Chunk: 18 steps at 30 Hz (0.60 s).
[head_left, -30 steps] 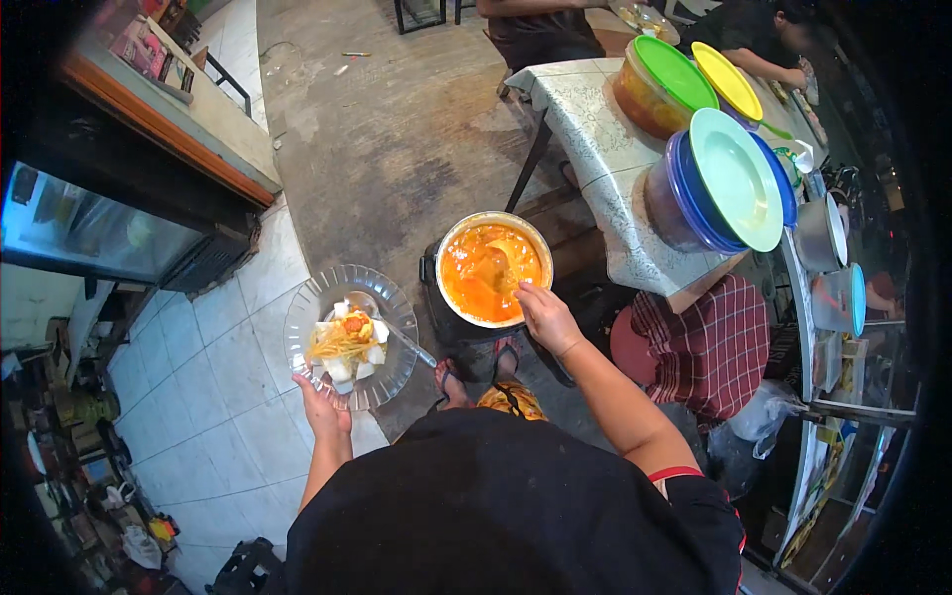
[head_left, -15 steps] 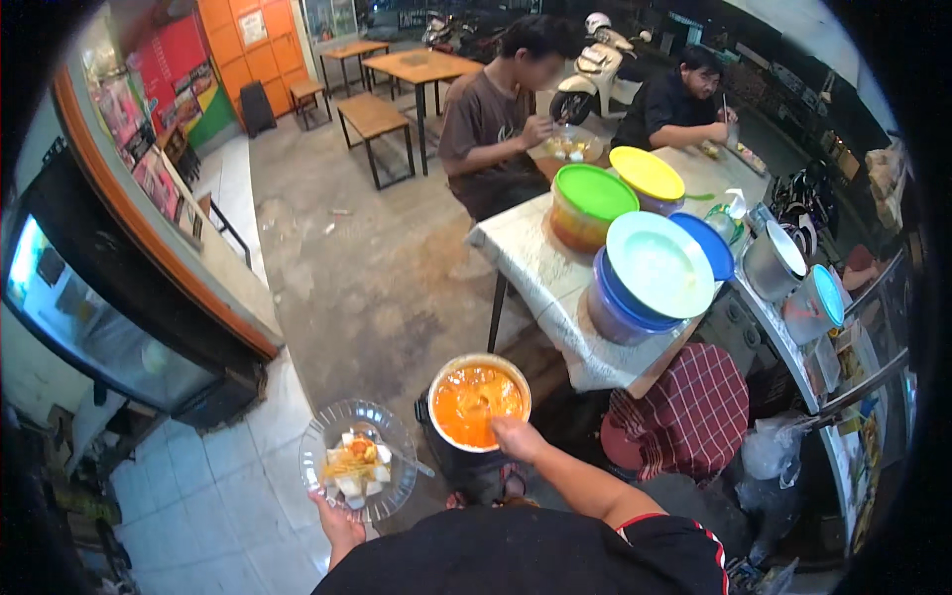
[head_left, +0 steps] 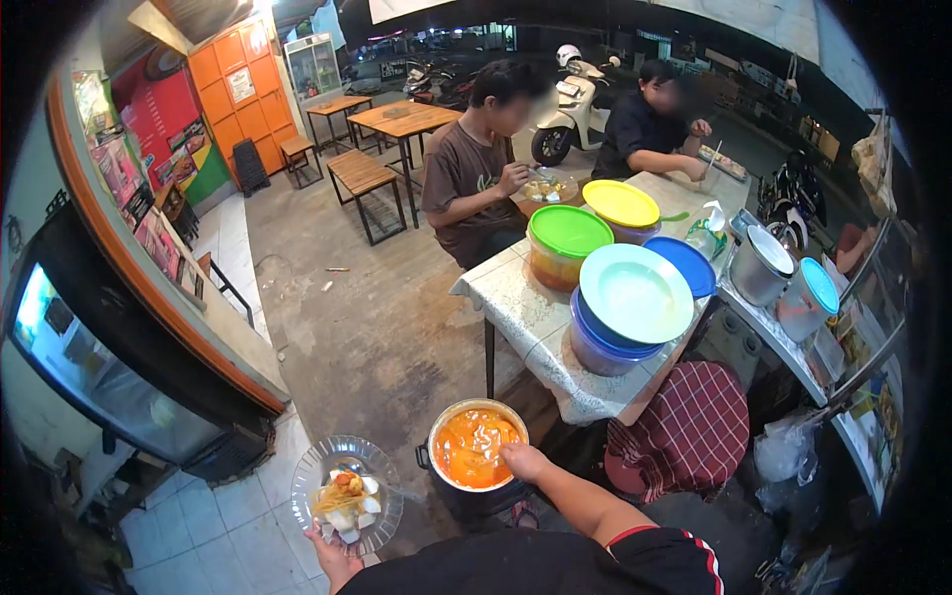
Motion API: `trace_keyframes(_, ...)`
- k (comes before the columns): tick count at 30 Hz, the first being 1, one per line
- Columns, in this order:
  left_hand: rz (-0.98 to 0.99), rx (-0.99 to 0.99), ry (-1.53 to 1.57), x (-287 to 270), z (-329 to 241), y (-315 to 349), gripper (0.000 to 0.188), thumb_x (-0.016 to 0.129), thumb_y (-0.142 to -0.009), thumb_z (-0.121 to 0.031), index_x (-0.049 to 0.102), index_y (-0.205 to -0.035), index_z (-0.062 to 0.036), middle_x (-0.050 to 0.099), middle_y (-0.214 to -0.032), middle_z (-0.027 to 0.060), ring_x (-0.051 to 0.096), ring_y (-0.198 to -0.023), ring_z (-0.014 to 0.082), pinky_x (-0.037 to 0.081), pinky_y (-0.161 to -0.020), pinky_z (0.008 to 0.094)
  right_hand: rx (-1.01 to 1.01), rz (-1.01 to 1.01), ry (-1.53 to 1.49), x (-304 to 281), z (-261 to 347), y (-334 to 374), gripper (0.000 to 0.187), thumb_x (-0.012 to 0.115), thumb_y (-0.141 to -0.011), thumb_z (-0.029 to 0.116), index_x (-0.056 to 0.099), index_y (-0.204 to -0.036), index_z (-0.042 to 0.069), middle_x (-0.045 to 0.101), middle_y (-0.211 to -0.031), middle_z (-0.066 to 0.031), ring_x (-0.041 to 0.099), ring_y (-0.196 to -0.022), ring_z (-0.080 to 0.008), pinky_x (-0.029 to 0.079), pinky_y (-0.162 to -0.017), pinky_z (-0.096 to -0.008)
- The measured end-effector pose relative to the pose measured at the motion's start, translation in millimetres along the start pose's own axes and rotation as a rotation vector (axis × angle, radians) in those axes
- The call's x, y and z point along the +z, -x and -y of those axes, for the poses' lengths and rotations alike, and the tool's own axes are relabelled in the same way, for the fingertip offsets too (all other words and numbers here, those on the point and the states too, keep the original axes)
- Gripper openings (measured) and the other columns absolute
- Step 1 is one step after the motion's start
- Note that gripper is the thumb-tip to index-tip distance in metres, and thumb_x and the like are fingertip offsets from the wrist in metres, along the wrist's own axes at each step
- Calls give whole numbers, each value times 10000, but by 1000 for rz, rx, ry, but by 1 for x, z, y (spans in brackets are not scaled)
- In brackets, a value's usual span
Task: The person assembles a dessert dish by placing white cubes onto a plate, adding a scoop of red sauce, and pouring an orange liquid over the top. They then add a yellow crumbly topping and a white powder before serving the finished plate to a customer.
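Note:
My left hand point(head_left: 335, 557) grips the near edge of a clear, scalloped plate point(head_left: 309, 471), low on the left. On it lie white chunks point(head_left: 342, 520), yellowish shreds and a dab of red sauce; a spoon, hard to make out, rests on its right side. My right hand point(head_left: 526, 462) is closed at the right rim of a dark pot point(head_left: 433, 458) filled with orange soup point(head_left: 474, 442). It holds what appears to be a ladle, whose lower part is sunk in the soup; the fingers cover most of the handle.
Beyond the pot, a cloth-covered table point(head_left: 496, 288) bears a green-lidded tub point(head_left: 570, 231), a yellow-lidded tub point(head_left: 622, 203) and a pale bowl point(head_left: 635, 295). Two people sit eating there. A checked cloth point(head_left: 684, 421) drapes a seat at right; a glass-fronted cooler point(head_left: 99, 347) stands left.
The view has tilted upward, so the scene sits lower. My right hand has shifted slightly along the pot's rim, and the soup's surface is stirred differently. My left hand still holds the plate.

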<state>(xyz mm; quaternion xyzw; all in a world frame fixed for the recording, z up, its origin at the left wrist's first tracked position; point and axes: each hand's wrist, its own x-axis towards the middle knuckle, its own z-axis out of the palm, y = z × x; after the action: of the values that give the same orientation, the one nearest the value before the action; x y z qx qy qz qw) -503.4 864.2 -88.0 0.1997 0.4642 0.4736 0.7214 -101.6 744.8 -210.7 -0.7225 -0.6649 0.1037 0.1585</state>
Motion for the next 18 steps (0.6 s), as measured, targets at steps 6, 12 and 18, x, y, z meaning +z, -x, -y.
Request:
trace_keyframes(6,44,24,-3,2,-1,-1,606,349,-853,-593,323,-1320,-208,406,-1258,160,474,-1089,290,447,-849,399,34,-80,-156,20,10,4,93,503,-739,73,537,-793,6,579,-748,-162,591,-724,-329,486,-671,-408)
trace_keyframes(12,-149,1,133,24,5,-1,512,330,-871,-572,414,-1230,-216,551,-696,52,310,-342,80,294,-293,197,-177,-131,-164,-21,18,7,142,502,-740,63,545,-857,-4,583,-854,-162,587,-805,-323,485,-728,-384)
trace_keyframes(18,-147,22,128,34,7,-3,544,313,-863,-596,409,-1238,-214,585,-837,82,402,-402,110,333,-315,214,-186,-12,-10,-27,6,2,115,478,-747,67,532,-815,-8,561,-851,-154,575,-835,-314,478,-742,-378)
